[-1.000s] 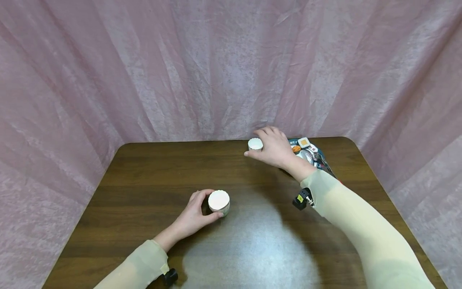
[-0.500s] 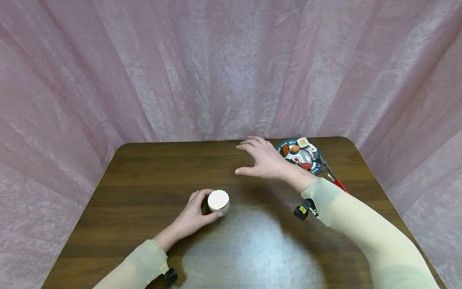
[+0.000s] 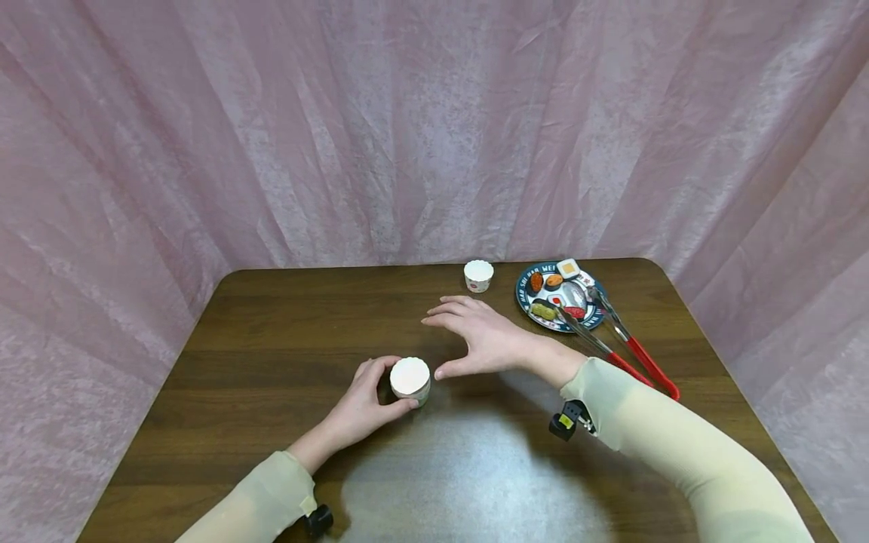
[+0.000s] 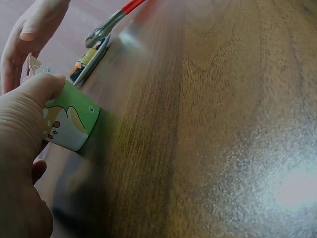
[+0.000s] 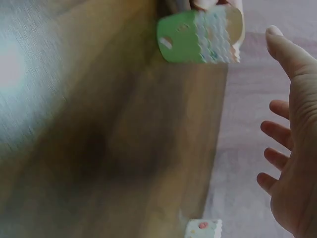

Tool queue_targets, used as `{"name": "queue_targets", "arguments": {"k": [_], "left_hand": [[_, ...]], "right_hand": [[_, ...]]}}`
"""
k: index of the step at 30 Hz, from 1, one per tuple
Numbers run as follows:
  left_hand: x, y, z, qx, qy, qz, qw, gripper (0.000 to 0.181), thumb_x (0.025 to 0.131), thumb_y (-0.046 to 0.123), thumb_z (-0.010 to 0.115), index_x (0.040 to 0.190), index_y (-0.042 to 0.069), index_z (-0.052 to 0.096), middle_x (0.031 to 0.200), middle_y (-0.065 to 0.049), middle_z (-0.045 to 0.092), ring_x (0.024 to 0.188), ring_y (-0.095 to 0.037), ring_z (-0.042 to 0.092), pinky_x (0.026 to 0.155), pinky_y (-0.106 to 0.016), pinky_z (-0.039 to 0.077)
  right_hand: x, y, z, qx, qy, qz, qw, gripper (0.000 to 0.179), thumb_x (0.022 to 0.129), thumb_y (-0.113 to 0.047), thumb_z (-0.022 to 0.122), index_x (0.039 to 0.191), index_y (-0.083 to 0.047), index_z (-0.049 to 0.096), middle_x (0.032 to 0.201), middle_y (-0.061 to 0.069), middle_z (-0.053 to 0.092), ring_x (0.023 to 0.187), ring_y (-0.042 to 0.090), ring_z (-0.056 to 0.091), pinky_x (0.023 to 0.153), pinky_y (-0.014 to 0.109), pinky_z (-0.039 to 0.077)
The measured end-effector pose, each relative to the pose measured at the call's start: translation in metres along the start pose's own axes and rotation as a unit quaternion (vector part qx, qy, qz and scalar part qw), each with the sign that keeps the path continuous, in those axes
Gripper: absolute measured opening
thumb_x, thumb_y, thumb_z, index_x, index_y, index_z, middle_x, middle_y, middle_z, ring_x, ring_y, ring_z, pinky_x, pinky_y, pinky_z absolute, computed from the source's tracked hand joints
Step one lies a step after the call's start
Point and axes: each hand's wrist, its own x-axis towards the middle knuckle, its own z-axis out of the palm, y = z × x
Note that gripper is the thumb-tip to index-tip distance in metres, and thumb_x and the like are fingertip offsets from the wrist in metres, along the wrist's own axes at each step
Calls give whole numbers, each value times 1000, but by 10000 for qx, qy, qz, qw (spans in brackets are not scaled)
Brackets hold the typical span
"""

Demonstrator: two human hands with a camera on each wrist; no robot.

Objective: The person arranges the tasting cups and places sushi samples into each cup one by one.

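Observation:
My left hand [image 3: 369, 400] holds a small stack of nested paper baking cups [image 3: 410, 379] on the table, thumb in front and fingers behind. The outer cup [image 4: 72, 121] is green with a cartoon animal, seen in the left wrist view. Wavy rims [image 5: 210, 37] of several cups show one behind another in the right wrist view. My right hand [image 3: 485, 339] hovers just right of the stack with fingers spread, holding nothing. A single white paper baking cup [image 3: 478, 277] with small red marks stands upright near the table's back edge.
At the back right lies a round blue-rimmed plate [image 3: 521, 296] with several toy-like sushi pieces [image 3: 543, 309] on it. Metal tongs with red handles [image 3: 652, 369] lean on the plate, their handles towards the front right. A pink curtain [image 3: 434, 151] hangs behind the table.
My right hand has let go of the single cup at the back and come forward and left towards the stack. The single cup stays in place. My left hand has hardly moved.

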Motion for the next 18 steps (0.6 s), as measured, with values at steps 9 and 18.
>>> {"name": "queue_targets", "arguments": {"k": [9,18], "left_hand": [[0,-2,2,166,33,-48,9998,75,78,40,90,138,16,53,135,-2,56,142,-33,34,116,-61,26],[1,0,5,163,-85,-246,9995,71,79,47,88,135,18,55,134,2,57,143,-30,32,117,-59,25]], "right_hand": [[-1,-8,26,192,-206,-178,9994,85,81,-67,75,147,-17,54,152,6,50,149,31,30,119,52,24],[6,-14,36,515,-368,-207,9978,80,81,-61,79,143,-16,57,153,6,48,149,31,29,119,52,24]]}}
